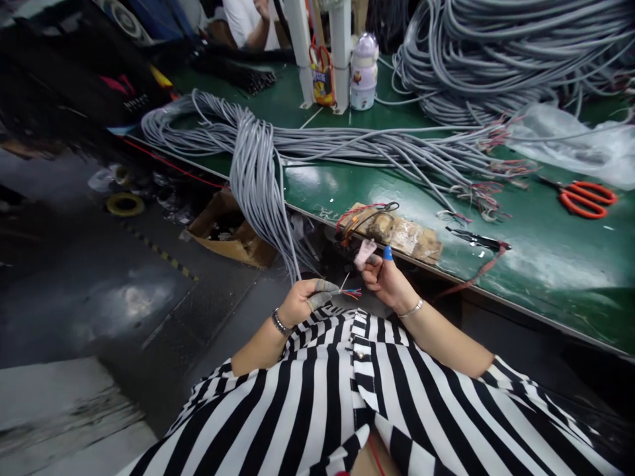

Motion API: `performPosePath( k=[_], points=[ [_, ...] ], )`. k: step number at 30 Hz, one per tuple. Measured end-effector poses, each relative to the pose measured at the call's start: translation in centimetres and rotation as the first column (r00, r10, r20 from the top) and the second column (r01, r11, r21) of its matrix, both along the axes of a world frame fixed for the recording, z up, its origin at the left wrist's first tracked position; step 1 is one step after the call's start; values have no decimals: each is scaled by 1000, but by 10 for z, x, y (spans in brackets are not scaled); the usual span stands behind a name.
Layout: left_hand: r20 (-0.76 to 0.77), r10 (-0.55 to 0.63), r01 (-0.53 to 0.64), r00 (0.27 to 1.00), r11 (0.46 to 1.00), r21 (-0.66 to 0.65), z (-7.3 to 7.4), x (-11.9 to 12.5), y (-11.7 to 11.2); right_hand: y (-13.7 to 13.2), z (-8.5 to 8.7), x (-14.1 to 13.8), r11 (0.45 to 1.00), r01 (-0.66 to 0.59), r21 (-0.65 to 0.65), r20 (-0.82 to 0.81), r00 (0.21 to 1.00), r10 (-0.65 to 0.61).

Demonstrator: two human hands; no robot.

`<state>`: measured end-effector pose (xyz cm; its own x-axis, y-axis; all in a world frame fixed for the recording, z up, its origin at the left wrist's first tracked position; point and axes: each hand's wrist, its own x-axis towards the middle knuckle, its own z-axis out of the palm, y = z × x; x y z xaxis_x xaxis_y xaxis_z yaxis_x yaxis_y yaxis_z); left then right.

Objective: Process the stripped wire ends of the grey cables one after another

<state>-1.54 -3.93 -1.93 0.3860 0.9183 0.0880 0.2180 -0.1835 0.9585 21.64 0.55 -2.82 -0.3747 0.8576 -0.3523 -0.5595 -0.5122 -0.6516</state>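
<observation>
My left hand [303,303], with grey covers on its fingertips, is closed around the end of a grey cable. Thin coloured wires [352,292] fan out of that end towards the right, and a pale strand stands up from it. Close by on the right, my right hand [389,283] has its fingers curled and its thumb, in a blue cover [387,252], pointing up. A pale pink piece [366,253] shows at its index finger; whether it is worn or held is unclear. Both hands are in front of the bench edge, above my striped shirt.
On the green bench [536,277] lies a long bundle of grey cables [258,158], partly hanging over the edge. A taped block [397,231], black snips [476,239] and orange-handled scissors [588,198] lie nearer. A bottle [364,73] stands behind. A cardboard box [223,231] is below, left.
</observation>
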Motion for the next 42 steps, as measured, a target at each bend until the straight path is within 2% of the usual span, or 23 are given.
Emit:
performPosePath(
  k=[3,5,8,10,12,14,16,18,20,22,24,27,29,33,35,37,39,42],
  points=[
    [-46,-36,37,998,999,20,-8,-2,2,-3,-3,3,997,-19,79,67,998,13],
    [-165,-56,61,985,998,28,-16,-2,7,-5,-4,5,986,-26,166,147,989,2],
    [-439,-105,132,892,991,32,-26,-3,18,-9,-3,14,951,8,309,285,953,-101],
    [-530,-157,209,834,977,41,-25,-4,30,-9,4,24,908,41,416,360,910,-206],
    [-490,-177,234,853,971,57,-15,-5,46,-5,14,38,840,65,539,419,844,-334],
    [-375,-128,171,918,982,84,4,-4,68,1,25,52,753,109,649,440,754,-489],
    [-254,-43,78,966,988,130,26,1,97,9,33,64,699,170,694,433,678,-594],
    [-209,35,12,977,976,218,47,11,134,16,36,70,705,216,676,431,660,-616],
    [-286,116,-11,951,939,342,64,24,175,21,35,72,726,220,651,437,674,-596],
    [-433,205,14,878,892,451,77,38,218,22,33,72,717,197,668,445,667,-598],
    [-589,305,52,748,858,511,86,51,258,21,32,71,686,164,709,456,635,-623],
    [-789,391,74,473,875,479,93,64,300,20,34,71,625,88,775,477,567,-671],
    [-845,385,64,370,897,437,93,68,315,20,36,71,583,31,812,484,522,-702],
    [-882,354,104,312,910,402,93,63,318,21,39,71,516,-38,856,466,488,-738],
    [-901,315,155,298,916,371,96,55,312,21,40,71,505,-45,862,458,495,-738],
    [-903,296,198,312,909,367,101,46,302,21,41,71,505,-41,862,457,494,-740],
    [-853,344,206,393,871,446,110,40,287,21,41,71,507,-37,861,459,486,-743],
    [-695,386,192,607,777,599,124,42,252,22,37,72,529,-22,848,469,495,-732]
  ],
)
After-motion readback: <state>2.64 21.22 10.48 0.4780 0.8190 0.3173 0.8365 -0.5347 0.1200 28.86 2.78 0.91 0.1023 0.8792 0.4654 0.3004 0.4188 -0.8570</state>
